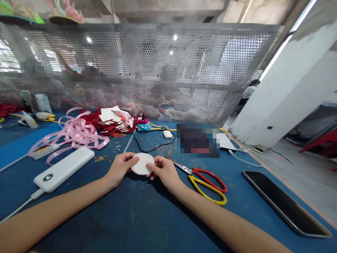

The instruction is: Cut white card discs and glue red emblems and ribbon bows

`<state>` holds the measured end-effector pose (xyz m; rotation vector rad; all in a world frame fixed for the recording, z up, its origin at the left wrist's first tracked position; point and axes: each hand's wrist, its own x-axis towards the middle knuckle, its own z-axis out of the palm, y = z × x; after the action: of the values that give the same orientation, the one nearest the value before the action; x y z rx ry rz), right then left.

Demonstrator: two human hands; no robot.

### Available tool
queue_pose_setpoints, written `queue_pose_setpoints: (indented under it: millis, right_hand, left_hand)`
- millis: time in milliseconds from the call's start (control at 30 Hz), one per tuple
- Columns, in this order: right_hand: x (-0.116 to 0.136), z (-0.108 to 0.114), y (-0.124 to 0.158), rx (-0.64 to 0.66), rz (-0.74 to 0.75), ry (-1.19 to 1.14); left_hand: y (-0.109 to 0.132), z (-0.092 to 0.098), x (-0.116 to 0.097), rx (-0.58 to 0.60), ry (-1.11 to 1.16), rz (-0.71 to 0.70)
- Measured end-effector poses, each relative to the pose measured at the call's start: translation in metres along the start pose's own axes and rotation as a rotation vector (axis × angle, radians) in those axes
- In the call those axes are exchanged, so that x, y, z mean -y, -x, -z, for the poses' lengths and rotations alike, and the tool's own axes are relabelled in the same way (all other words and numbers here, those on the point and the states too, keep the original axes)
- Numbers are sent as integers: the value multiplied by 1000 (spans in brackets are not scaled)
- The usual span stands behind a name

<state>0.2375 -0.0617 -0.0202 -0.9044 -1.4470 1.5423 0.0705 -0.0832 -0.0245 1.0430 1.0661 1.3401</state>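
Note:
Between my two hands, just above the blue table, I hold round white paper discs (pixel 143 163); at least two seem stacked, with a second edge peeking out at the lower left. My left hand (pixel 121 168) pinches the left rim, thumb on top. My right hand (pixel 165 172) grips the right rim between thumb and fingers. Right beside my right hand lie scissors (pixel 207 181) with one red and one yellow handle, their blades partly hidden behind that hand.
A white power bank (pixel 64 168) with a cable lies left, near pink ribbon (pixel 76 131). Behind are stacked white cards (pixel 110 117), red material and a pink glue gun (pixel 123 117). A phone (pixel 284 202) lies right. A perforated metal screen (pixel 147 70) stands at the back.

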Motion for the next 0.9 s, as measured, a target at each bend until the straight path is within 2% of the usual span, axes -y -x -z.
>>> queue_pose_setpoints:
  millis: [100, 200, 433, 900]
  right_hand:
    - [1, 1, -1, -30, -7, -33]
    - [2, 1, -1, -43, -14, -39]
    - [3, 2, 0, -147, 35, -5]
    - [2, 2, -1, -127, 31, -1]
  left_hand:
    - [-3, 1, 0, 44, 132, 44]
    - [-4, 1, -1, 48, 168, 67]
    - [-3, 0, 0, 90, 130, 33]
    - [-4, -1, -2, 54, 80, 12]
